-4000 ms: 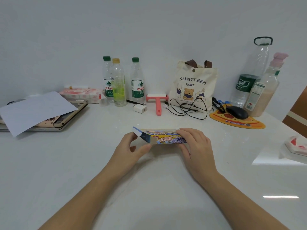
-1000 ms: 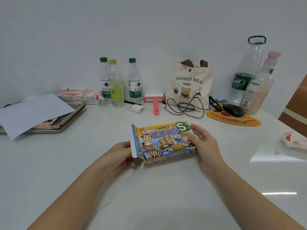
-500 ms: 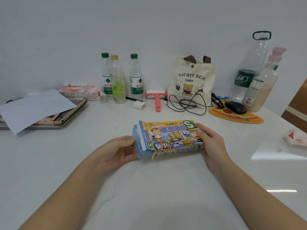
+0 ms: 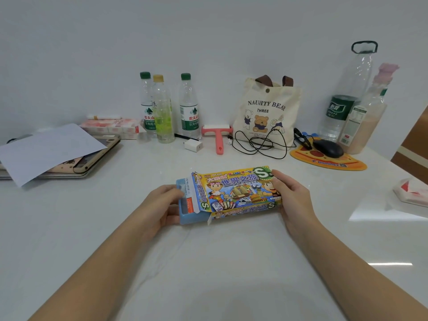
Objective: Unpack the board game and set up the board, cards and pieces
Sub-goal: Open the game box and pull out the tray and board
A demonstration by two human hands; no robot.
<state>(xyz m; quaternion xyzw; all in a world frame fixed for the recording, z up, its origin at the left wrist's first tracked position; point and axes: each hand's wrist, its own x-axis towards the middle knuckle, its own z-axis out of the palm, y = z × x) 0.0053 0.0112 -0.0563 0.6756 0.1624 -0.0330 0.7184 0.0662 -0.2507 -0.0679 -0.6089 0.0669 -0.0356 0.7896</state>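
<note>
Texts I can read from here:
- Game box (image 4: 240, 191), near centre: 世界之旅, plus a large "S".
- Tote bag (image 4: 266, 112), far: "NAUGHTY BEAR", "THREE".
- Mouse pad (image 4: 328, 162), far right: "Domino's".
- Green-capped water bottle (image 4: 189, 117), left of the bag: 农夫山.
- Large bottle (image 4: 340, 107), far right: 怡寶.

Bottles (image 4: 188, 105), tote bag (image 4: 266, 112), mouse (image 4: 328, 148)

The white bench (image 4: 231, 262) carries three small bottles (image 4: 163, 117) along the back wall, a cloth bag (image 4: 266, 112), a pink roller (image 4: 217, 140), a white charger (image 4: 193, 145), a black cable (image 4: 259, 144), a mouse mat (image 4: 347, 164) (pizza-shaped) and, far left, a laptop (image 4: 97, 158) under paper (image 4: 46, 149).
</note>
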